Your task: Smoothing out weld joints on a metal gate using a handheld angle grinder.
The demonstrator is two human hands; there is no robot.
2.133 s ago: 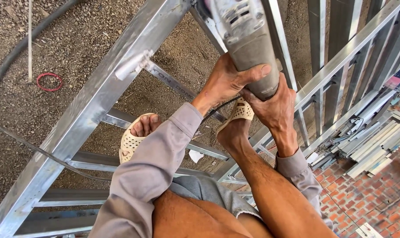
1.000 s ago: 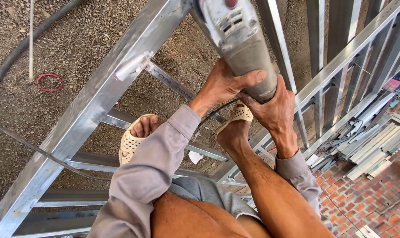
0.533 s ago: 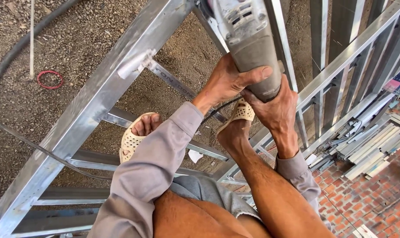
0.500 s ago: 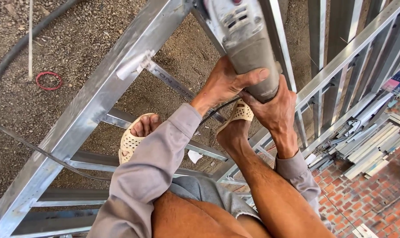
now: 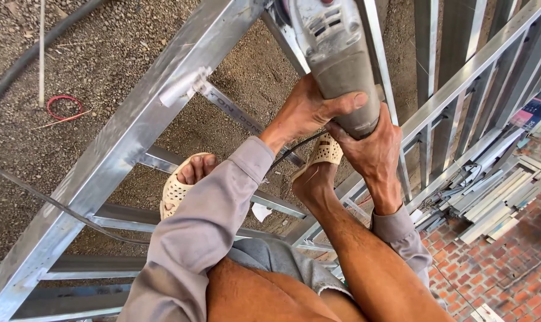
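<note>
Both my hands grip a grey angle grinder (image 5: 336, 56) held up in front of me, its head at the top edge of the view. My left hand (image 5: 309, 110) wraps the grinder's body from the left. My right hand (image 5: 375, 146) clasps its rear end from below and the right. The tool's black cord (image 5: 288, 152) runs down between my arms. I sit on a galvanized steel frame (image 5: 133, 128), with my feet in cream perforated sandals (image 5: 175, 191) resting on its lower rails. The grinder's disc is out of view.
Gravel ground lies far below at left, with a red wire loop (image 5: 64, 107), a thin white rod (image 5: 42, 53) and a dark hose (image 5: 31, 53). Steel studs (image 5: 461, 71) stand at right. Loose metal profiles (image 5: 491, 203) lie on a brick floor (image 5: 509, 262) at lower right.
The grinder has wobbled slightly, tilting a little left and back, while both hands keep the same grip. My legs and feet stay where they were.
</note>
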